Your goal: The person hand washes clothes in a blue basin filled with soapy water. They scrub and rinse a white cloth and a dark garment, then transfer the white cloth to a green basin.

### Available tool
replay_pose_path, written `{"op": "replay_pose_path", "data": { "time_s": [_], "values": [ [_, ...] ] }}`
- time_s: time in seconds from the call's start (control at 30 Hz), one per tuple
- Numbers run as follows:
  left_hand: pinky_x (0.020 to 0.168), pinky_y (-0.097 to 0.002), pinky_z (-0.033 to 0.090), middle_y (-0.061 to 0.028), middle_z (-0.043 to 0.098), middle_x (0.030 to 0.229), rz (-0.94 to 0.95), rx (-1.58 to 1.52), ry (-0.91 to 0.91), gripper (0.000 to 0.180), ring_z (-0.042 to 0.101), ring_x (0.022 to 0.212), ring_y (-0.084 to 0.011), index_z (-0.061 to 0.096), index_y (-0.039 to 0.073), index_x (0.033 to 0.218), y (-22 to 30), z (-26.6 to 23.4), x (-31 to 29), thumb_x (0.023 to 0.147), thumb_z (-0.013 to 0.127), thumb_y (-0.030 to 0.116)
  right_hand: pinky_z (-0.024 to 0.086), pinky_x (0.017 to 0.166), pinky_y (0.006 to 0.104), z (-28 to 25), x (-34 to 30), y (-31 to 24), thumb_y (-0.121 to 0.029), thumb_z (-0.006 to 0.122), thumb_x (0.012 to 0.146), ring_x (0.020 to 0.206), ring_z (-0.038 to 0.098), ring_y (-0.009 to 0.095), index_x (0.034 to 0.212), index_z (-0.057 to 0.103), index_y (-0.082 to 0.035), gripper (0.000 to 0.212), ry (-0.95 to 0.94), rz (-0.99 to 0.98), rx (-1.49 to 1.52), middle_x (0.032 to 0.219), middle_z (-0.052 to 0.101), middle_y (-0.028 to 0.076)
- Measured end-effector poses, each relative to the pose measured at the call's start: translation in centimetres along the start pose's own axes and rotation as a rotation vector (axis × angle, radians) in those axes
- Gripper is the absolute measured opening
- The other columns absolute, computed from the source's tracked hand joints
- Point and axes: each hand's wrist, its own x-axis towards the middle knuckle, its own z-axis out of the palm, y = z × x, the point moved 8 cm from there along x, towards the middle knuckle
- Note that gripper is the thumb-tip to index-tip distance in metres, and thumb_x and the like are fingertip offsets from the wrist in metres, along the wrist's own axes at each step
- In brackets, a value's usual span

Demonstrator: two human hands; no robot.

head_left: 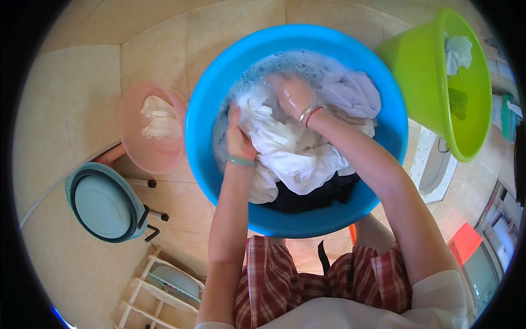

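Note:
A big blue tub (208,170) holds soapy water and laundry. My left hand (239,138), a pale green bangle at its wrist, grips the left edge of a bunched white cloth (298,167). At the far side of this cloth, my right hand (294,97) is wet and curled against it, with its fingertips partly lost in suds. That wrist wears a silver bangle and a red band. A pale lilac cloth (350,93) bulges out of the water to the right. Dark cloth (312,194) lies at the tub's near side, below the white one.
Left of the tub is a pink basin (131,126) with a cream cloth (160,118) in it. Nearer stand a folded teal basin (104,204) and a light rack (159,290). A lime-green bucket (408,66) holding cloths is at the right, near a white floor fixture (433,167).

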Motion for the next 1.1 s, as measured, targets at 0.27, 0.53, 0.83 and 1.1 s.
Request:
{"op": "replay_pose_path", "data": {
  "time_s": [0.27,0.53,0.83,1.1],
  "values": [
    [0.078,-0.0399,0.054,-0.0121,0.057,0.125,-0.020,0.017,-0.246,0.048,0.059,0.104,-0.0263,0.036,0.023,0.143,1.5,6.6,-3.7,0.098,0.054,0.027,0.050,0.078,0.0322,-2.1,-12.9,-13.1,-0.017,0.059,0.075,0.096,0.052,0.023,0.085,0.063,-0.008,0.014,0.058,-0.859,-0.024,0.091,0.051,0.007],
    [0.058,-0.0314,0.039,-0.0058,0.057,0.114,-0.429,-0.550,-0.844,0.040,0.044,0.077,-0.0184,0.063,0.030,0.118,-0.2,8.2,-5.6,0.095,0.047,0.059,0.049,0.051,0.0312,-3.8,-12.7,-19.1,-0.025,0.067,0.077,0.072,0.055,0.018,0.069,0.060,-0.007,0.021,0.228,-0.837,0.185,0.078,0.049,0.006],
    [0.067,-0.0328,0.046,-0.0043,0.061,0.107,-0.232,-0.373,-0.353,0.041,0.054,0.084,-0.0196,0.061,0.016,0.117,-0.7,6.3,-4.9,0.096,0.050,0.050,0.045,0.048,0.0362,-5.2,-9.9,-16.3,-0.018,0.072,0.072,0.057,0.057,0.019,0.061,0.054,-0.012,0.022,0.439,-0.750,0.264,0.064,0.053,0.002],
    [0.080,-0.0351,0.051,-0.0078,0.062,0.110,-0.003,0.122,0.293,0.044,0.061,0.097,-0.0228,0.057,0.005,0.122,-0.4,4.1,-5.6,0.095,0.053,0.040,0.051,0.059,0.0421,-3.3,-2.6,-3.8,-0.021,0.060,0.087,0.068,0.062,0.031,0.081,0.063,-0.008,0.014,0.277,-0.432,0.007,0.074,0.063,0.011]
  ]
}}
